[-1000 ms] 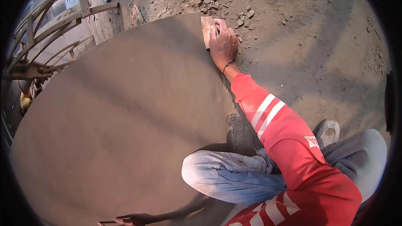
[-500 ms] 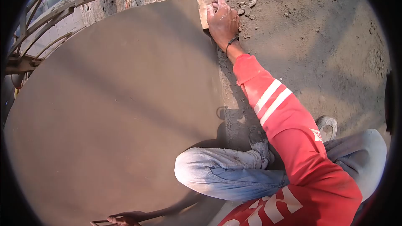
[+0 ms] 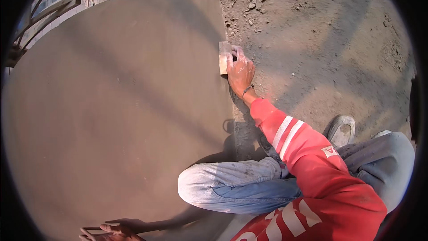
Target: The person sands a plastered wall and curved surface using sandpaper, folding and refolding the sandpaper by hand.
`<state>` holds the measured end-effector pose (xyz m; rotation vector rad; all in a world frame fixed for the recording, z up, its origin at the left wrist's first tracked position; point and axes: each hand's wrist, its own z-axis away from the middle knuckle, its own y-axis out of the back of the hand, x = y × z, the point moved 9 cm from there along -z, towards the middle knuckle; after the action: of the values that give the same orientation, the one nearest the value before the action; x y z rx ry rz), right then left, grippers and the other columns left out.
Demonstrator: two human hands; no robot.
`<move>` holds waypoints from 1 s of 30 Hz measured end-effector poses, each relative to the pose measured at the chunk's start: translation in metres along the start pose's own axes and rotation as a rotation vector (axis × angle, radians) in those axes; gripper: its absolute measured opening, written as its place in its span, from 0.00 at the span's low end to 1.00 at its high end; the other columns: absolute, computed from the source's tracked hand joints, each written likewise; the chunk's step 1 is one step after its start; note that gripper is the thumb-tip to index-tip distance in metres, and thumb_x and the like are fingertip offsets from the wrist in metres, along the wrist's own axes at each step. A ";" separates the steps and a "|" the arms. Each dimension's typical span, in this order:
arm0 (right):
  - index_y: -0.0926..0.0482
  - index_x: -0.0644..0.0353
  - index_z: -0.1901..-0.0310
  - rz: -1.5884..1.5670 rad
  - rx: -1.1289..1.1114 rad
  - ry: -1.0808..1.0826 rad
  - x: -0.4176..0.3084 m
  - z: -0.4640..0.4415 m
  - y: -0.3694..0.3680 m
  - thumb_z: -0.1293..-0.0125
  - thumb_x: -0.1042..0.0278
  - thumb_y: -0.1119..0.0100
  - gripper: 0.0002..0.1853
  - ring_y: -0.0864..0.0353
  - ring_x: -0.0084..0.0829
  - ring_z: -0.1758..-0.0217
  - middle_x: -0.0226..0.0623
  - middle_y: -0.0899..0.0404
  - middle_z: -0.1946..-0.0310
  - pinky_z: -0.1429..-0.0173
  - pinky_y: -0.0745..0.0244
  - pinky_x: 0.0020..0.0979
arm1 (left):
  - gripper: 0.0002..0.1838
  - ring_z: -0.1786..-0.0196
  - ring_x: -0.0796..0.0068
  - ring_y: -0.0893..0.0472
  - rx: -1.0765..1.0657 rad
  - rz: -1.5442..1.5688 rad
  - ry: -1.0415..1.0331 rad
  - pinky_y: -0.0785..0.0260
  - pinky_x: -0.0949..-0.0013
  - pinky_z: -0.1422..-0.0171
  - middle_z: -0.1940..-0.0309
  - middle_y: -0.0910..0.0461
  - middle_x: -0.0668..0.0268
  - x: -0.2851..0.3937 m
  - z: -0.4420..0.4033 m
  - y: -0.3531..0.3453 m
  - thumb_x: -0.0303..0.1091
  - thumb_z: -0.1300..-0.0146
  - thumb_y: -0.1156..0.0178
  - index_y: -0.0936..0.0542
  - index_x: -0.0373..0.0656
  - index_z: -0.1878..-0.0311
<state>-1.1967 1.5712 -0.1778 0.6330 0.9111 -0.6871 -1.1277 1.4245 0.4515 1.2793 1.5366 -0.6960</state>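
Note:
My right hand is closed on a small flat wooden block, thumb on the near side and fingers on the far side. The block stands along the right edge of a broad, smooth, wet-looking grey-brown slab of cement or mortar. My left hand is at the bottom left, low over the slab. Its fingers are stretched apart, nothing shows in them, and the frame's edge cuts off part of the hand. Its shadow falls on the slab just beside it.
Bent knees in dusty jeans reach over the slab's near right part. Rubble and bare ground lie right of the slab. A dusty shoe rests there. Wooden bars stand at the upper left.
My right hand has drawn the wooden block toward me along the slab's right edge. My left hand has moved slightly left and up, showing more of its fingers. The view has shifted slightly.

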 end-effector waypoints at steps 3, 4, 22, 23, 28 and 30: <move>0.20 0.56 0.45 -0.088 -0.036 -0.039 0.035 0.047 -0.008 0.28 0.66 0.40 0.12 0.12 0.51 0.59 0.43 0.11 0.57 0.51 0.20 0.49 | 0.32 0.23 0.57 0.33 0.020 -0.015 0.017 0.38 0.51 0.22 0.27 0.28 0.57 0.011 0.014 -0.001 0.60 0.22 0.49 0.23 0.47 0.28; 0.20 0.56 0.46 -0.119 -0.043 -0.068 0.038 0.058 -0.002 0.29 0.67 0.39 0.12 0.12 0.48 0.60 0.43 0.11 0.57 0.52 0.20 0.47 | 0.32 0.23 0.58 0.33 0.011 -0.027 0.012 0.38 0.51 0.22 0.27 0.28 0.57 0.008 0.014 0.000 0.60 0.22 0.49 0.23 0.47 0.28; 0.19 0.57 0.45 0.048 0.064 0.134 -0.001 -0.065 -0.003 0.31 0.63 0.42 0.15 0.15 0.61 0.53 0.55 0.13 0.59 0.47 0.22 0.56 | 0.35 0.26 0.60 0.30 0.022 0.000 0.079 0.39 0.51 0.24 0.30 0.25 0.61 0.017 0.060 -0.038 0.66 0.24 0.51 0.23 0.48 0.30; 0.19 0.58 0.45 0.097 0.023 0.123 0.006 -0.047 -0.004 0.31 0.64 0.42 0.16 0.15 0.60 0.52 0.55 0.13 0.58 0.46 0.22 0.56 | 0.35 0.26 0.60 0.30 0.014 -0.004 0.086 0.39 0.51 0.24 0.30 0.25 0.60 0.017 0.056 -0.036 0.66 0.24 0.51 0.22 0.47 0.30; 0.18 0.61 0.47 0.080 0.041 0.111 0.050 0.034 -0.013 0.30 0.66 0.41 0.13 0.14 0.56 0.52 0.52 0.13 0.57 0.47 0.22 0.52 | 0.33 0.28 0.56 0.28 0.026 0.059 0.119 0.35 0.50 0.26 0.33 0.24 0.56 0.016 0.062 -0.036 0.62 0.23 0.49 0.21 0.45 0.32; 0.19 0.61 0.49 0.110 0.047 0.088 0.073 0.061 -0.018 0.30 0.68 0.41 0.12 0.14 0.56 0.53 0.51 0.13 0.58 0.48 0.22 0.52 | 0.31 0.30 0.54 0.27 0.032 0.164 0.146 0.34 0.50 0.27 0.33 0.24 0.55 0.011 0.081 -0.047 0.60 0.23 0.48 0.20 0.43 0.33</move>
<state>-1.1488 1.4961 -0.2158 0.7543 0.9366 -0.5873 -1.1460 1.3447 0.4051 1.4890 1.5207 -0.5344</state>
